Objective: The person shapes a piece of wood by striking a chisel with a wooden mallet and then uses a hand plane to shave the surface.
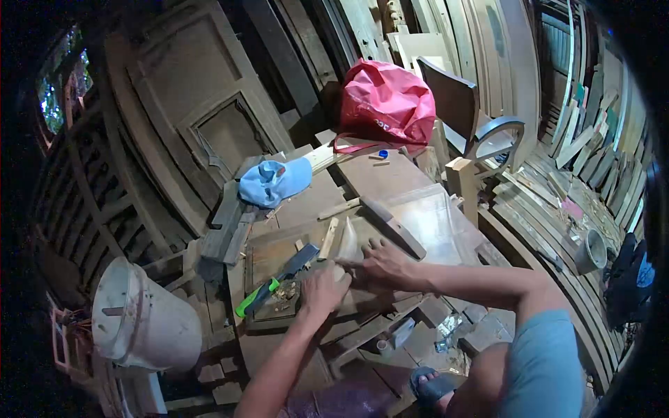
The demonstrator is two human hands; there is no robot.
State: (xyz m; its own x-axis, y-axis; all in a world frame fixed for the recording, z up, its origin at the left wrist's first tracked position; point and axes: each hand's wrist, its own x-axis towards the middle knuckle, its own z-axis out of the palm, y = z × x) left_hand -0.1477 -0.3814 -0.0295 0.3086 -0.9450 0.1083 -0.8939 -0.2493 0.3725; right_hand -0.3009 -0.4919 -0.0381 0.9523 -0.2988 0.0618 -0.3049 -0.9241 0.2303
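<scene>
A pale, pointed piece of wood (348, 239) rises from between my hands, its lower end hidden by fingers. My left hand (324, 289) is closed around that lower end. From the other side my right hand (383, 266) grips it too, the index finger reaching across toward the left hand. Close by on the left lies a dark-bladed tool with a bright green handle (256, 298), near some wood shavings (284, 292). A broad dark blade (396, 228) with a light wooden handle (339, 209) rests beyond my hands. Beside the pale wood is a short wooden strip (328, 240).
A light-blue cloth cap (275, 182) and a red bag (387, 104) sit at the work surface's far side. A white bucket (148, 317) stands left, a chair (463, 111) back right. Wood scraps and stacked boards (550, 258) surround the bench; a sandalled foot (430, 385) shows below.
</scene>
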